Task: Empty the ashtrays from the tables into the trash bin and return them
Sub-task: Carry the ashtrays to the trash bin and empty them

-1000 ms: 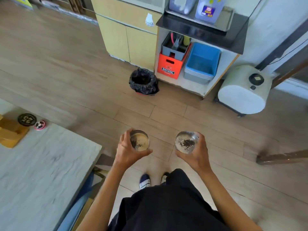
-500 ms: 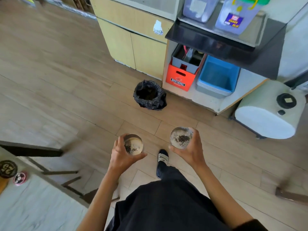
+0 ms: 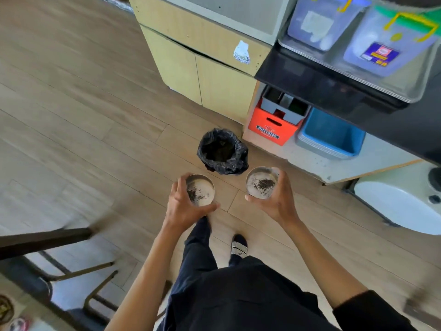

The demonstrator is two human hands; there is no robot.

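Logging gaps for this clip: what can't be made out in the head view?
- Trash bin: its contents are lost in the dark liner.
- Left ashtray: the left hand covers its near wall.
- Grey caddy: contents shadowed by the black shelf.
- Chair: motion-blurred, cut by the left edge.

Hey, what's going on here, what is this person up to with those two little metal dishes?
A person is carrying two metal ashtrays, one in the left hand and one in the right hand. The left ashtray and the right ashtray both have ash in them and are held level. The trash bin, lined with a black bag, stands on the floor just ahead, beside a shelf unit. Nothing has been tipped out yet.
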